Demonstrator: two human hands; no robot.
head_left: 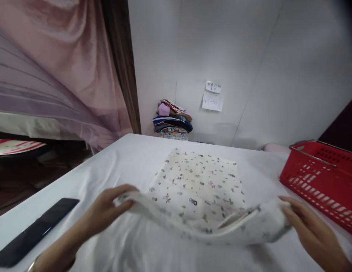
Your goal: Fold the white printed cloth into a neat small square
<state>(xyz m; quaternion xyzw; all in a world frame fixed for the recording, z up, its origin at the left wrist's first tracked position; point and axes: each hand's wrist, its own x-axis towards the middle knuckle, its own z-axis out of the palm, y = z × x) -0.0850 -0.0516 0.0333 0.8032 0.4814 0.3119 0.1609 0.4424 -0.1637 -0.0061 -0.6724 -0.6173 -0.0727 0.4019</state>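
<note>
A white cloth [198, 181] with a small scattered print lies on the white-covered table, its far part flat and its near edge lifted. My left hand [116, 202] pinches the near left corner between thumb and fingers. At the other end, my right hand [306, 223] grips the near right corner. Between my hands the raised edge sags and is blurred, with a fold opening toward the right. Whether the cloth is a garment or a plain piece of fabric I cannot tell.
A red plastic basket [320, 181] stands at the right. On the left of the table [107, 166] lies a black flat phone-like object [36, 230]. Folded clothes [172, 121] are stacked beyond the far edge, near paper notes [212, 98] on the wall. A pink curtain [79, 68] hangs at left.
</note>
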